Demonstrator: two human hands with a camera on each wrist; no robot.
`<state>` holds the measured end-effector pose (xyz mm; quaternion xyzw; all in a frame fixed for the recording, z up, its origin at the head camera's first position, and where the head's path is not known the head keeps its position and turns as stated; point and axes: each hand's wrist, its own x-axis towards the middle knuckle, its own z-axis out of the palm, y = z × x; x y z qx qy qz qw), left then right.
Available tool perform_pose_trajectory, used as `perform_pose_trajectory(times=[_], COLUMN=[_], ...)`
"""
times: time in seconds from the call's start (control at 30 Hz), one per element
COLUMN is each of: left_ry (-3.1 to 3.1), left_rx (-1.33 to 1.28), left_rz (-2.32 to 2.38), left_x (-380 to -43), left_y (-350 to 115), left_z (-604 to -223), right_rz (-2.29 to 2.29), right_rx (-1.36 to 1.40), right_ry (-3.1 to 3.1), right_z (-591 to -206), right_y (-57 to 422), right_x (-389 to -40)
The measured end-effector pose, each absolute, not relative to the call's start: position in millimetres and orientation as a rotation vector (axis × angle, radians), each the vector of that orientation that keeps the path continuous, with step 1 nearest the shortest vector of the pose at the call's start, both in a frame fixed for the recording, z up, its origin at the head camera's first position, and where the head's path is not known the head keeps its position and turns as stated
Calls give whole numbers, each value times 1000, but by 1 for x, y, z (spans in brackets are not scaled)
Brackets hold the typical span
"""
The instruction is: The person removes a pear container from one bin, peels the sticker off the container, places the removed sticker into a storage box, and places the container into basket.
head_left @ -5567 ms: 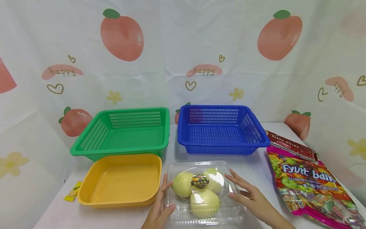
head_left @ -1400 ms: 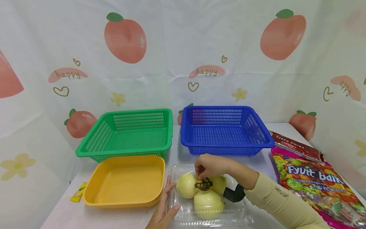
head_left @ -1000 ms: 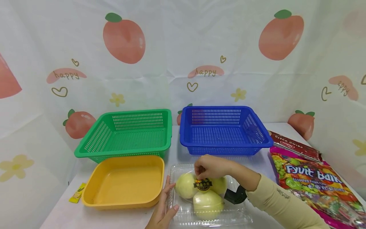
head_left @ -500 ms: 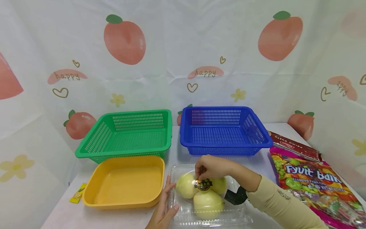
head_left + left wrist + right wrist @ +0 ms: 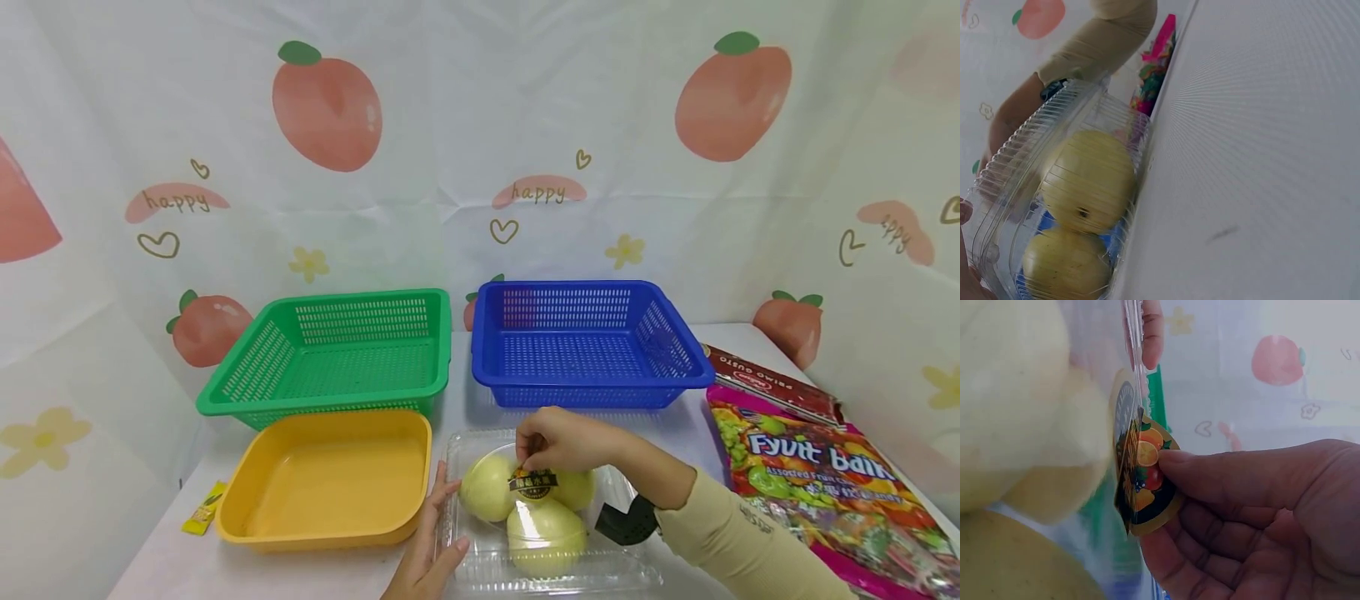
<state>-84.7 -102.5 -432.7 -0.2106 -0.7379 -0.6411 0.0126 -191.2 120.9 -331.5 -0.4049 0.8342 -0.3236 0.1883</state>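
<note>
A clear plastic clamshell box (image 5: 480, 562) stands on the table with several pale yellow-green round fruits (image 5: 546, 533) inside. On its lid is a round black-and-gold sticker (image 5: 534, 482). My right hand (image 5: 573, 442) pinches the sticker's upper edge between thumb and fingers. In the right wrist view part of the sticker (image 5: 1159, 472) is bent up off the lid, while the rest stays stuck. My left hand (image 5: 429, 542) rests against the box's left side with its fingers fairly straight. The left wrist view shows the fruit (image 5: 1088, 181) through the ridged side.
A yellow tub (image 5: 322, 483) is left of the box, with a small yellow packet (image 5: 202, 508) beside it. Behind stand a green basket (image 5: 360, 367) and a blue basket (image 5: 566, 358). At right lie a fruit candy bag (image 5: 821, 475) and a dark red packet (image 5: 772, 383).
My right hand has left the box's right side and taken hold of the sticker's edge. In the last half second it has shifted slightly right. The left hand stays at the box.
</note>
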Motion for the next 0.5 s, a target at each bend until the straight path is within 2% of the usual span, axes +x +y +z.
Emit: perform_pose_trajectory(times=[0.5], left_ry=[-2281], left_rx=[-689], left_rz=[-2009], left_x=[-86], left_y=[-103], left_z=[-434], right_rz=[-1145], right_rx=[-1093], right_ry=[2138], right_z=[-343], right_y=[134], right_x=[-200])
